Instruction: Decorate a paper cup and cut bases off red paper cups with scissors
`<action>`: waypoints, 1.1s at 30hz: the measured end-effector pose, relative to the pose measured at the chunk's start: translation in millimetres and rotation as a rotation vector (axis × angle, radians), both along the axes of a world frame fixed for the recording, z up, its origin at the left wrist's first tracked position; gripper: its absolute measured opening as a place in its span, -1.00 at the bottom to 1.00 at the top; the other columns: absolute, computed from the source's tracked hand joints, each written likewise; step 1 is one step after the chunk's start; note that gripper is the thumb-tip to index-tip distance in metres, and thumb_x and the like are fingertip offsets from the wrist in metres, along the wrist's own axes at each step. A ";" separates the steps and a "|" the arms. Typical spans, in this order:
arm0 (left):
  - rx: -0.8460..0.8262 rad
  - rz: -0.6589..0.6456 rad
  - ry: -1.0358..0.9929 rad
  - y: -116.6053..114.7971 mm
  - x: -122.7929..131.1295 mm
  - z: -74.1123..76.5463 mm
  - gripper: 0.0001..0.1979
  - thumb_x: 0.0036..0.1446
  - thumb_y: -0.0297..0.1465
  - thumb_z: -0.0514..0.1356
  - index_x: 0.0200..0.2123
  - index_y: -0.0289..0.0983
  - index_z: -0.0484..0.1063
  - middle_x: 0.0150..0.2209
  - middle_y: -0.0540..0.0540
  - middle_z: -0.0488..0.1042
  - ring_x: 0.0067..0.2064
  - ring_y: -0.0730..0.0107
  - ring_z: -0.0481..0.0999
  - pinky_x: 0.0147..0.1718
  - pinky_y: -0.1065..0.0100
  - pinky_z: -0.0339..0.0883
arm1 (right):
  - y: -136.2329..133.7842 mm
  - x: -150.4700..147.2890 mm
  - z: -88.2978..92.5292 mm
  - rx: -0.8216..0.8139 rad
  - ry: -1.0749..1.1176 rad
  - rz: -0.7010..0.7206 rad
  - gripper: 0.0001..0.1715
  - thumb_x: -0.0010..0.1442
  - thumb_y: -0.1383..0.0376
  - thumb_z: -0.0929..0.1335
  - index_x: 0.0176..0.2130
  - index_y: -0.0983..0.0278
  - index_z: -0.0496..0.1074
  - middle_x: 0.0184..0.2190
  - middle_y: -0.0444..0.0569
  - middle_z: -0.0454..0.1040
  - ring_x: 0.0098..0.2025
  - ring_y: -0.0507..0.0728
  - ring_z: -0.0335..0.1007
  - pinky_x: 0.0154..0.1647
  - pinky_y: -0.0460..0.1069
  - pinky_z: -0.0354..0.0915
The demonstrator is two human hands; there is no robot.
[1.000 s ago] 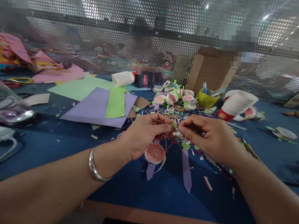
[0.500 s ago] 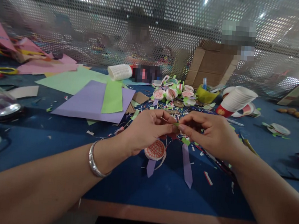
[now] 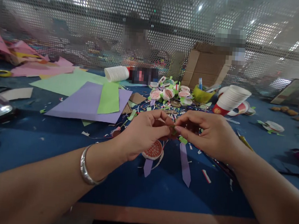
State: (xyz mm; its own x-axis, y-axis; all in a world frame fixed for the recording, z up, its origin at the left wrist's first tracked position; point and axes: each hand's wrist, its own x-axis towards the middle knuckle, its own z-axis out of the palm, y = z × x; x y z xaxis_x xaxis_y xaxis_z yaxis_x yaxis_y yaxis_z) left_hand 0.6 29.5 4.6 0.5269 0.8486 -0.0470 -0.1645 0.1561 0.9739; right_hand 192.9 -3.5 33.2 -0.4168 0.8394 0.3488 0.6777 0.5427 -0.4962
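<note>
My left hand (image 3: 150, 131) and my right hand (image 3: 202, 130) meet over the blue table, fingertips pinched together. Between them is a small piece of green paper (image 3: 174, 129), mostly hidden by the fingers. Just under my left hand lies a round paper disc (image 3: 153, 149) with a red grid pattern, and a purple paper tab (image 3: 148, 167) sticks out from its near side. A purple pointed paper strip (image 3: 185, 166) rests below my right hand, with a green scrap (image 3: 182, 140) at its far end.
Purple sheets (image 3: 85, 101) carry a green strip (image 3: 109, 98) on the left. Finished-looking disc crafts (image 3: 168, 93) pile up behind my hands, amid paper scraps. A yellow bowl (image 3: 202, 94), stacked paper cups (image 3: 232, 97) and cardboard (image 3: 207, 66) stand farther back. A perforated screen (image 3: 94, 28) rises behind.
The view has turned slightly, so the table things sit a little farther left. My left fingers have shifted slightly around the green piece; both hands stay together.
</note>
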 end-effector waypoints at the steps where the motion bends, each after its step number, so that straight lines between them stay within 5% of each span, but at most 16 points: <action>1: 0.012 -0.002 0.010 -0.6 0.4 -0.8 -0.86 0.05 -0.52 0.30 -0.35 -0.29 0.37 -0.45 0.02 0.53 -0.34 0.45 0.59 -0.21 0.36 0.42 | -0.5 -0.6 0.2 0.009 -0.006 0.009 -0.92 0.27 0.38 0.37 -0.25 0.26 0.51 -0.43 -0.19 0.48 -0.47 -0.04 0.34 -0.44 -0.12 0.24; 5: 0.266 -0.046 0.163 0.6 -5.7 3.4 -0.84 0.11 -0.41 0.30 -0.28 -0.24 0.37 -0.41 0.02 0.55 -0.29 0.37 0.59 -0.24 0.34 0.40 | -2.9 -1.2 3.4 0.030 -0.038 -0.002 -0.93 0.26 0.38 0.37 -0.27 0.26 0.50 -0.45 -0.18 0.46 -0.48 -0.03 0.33 -0.43 -0.11 0.23; 9: 0.765 -0.063 0.636 8.3 -27.6 23.1 -0.84 0.18 -0.27 0.26 -0.24 -0.22 0.44 -0.37 0.00 0.55 -0.34 0.36 0.51 -0.39 0.37 0.24 | -3.2 2.2 8.4 -0.094 -0.048 -0.024 -0.90 0.27 0.30 0.36 -0.30 0.25 0.49 -0.51 -0.20 0.43 -0.50 -0.01 0.30 -0.47 -0.10 0.18; 11: 0.873 -0.119 0.853 11.2 -39.6 31.9 -0.74 0.16 -0.14 0.27 -0.29 -0.22 0.47 -0.41 0.00 0.53 -0.41 0.36 0.45 -0.43 0.34 0.14 | -2.3 3.3 9.3 -0.225 -0.114 0.015 -0.87 0.26 0.26 0.36 -0.32 0.25 0.49 -0.51 -0.19 0.45 -0.50 0.00 0.31 -0.47 -0.10 0.17; 17: 0.931 -0.312 1.110 5.2 -51.5 30.7 -0.47 0.00 0.13 0.28 -0.18 -0.18 0.52 -0.30 -0.06 0.55 -0.34 0.24 0.45 -0.44 0.30 0.03 | -1.4 -1.4 4.9 -0.433 -0.440 0.136 -0.83 0.21 0.37 0.33 -0.36 0.28 0.53 -0.47 -0.13 0.53 -0.45 0.02 0.37 -0.42 -0.08 0.14; 23: 0.967 -0.330 1.167 1.4 -48.1 30.6 -0.66 0.09 -0.04 0.26 -0.25 -0.18 0.47 -0.27 -0.06 0.53 -0.32 0.24 0.45 -0.43 0.30 0.03 | -2.3 0.2 3.6 -0.355 -0.419 0.108 -0.83 0.24 0.30 0.36 -0.34 0.29 0.54 -0.50 -0.14 0.51 -0.50 0.01 0.35 -0.44 -0.08 0.12; 29: 0.900 -0.129 1.088 6.5 -43.7 39.5 -0.56 0.08 0.00 0.28 -0.09 -0.15 0.47 -0.32 -0.03 0.55 -0.36 0.23 0.50 -0.41 0.31 0.16 | -3.0 18.1 15.2 -0.259 -0.164 0.001 -0.73 0.32 0.13 0.35 -0.26 0.26 0.52 -0.43 -0.13 0.52 -0.44 0.01 0.36 -0.43 -0.08 0.20; 33: 0.758 0.004 0.729 9.9 -37.9 36.1 -0.48 0.03 -0.13 0.39 0.03 -0.16 0.41 -0.15 -0.05 0.58 -0.28 0.27 0.57 -0.33 0.32 0.35 | -13.2 53.2 28.3 -0.186 -0.101 -0.242 -0.62 0.25 -0.02 0.38 -0.26 0.23 0.53 -0.52 -0.12 0.48 -0.53 0.03 0.30 -0.51 -0.04 0.19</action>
State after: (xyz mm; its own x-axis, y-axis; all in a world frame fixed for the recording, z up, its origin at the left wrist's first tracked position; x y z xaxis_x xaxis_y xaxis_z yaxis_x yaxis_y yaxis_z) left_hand -37.3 39.3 40.7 0.5815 0.7905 0.1920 0.5021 -0.5345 0.6799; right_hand 246.0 -16.7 61.5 -0.2214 0.9640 0.1472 0.8269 0.2656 -0.4956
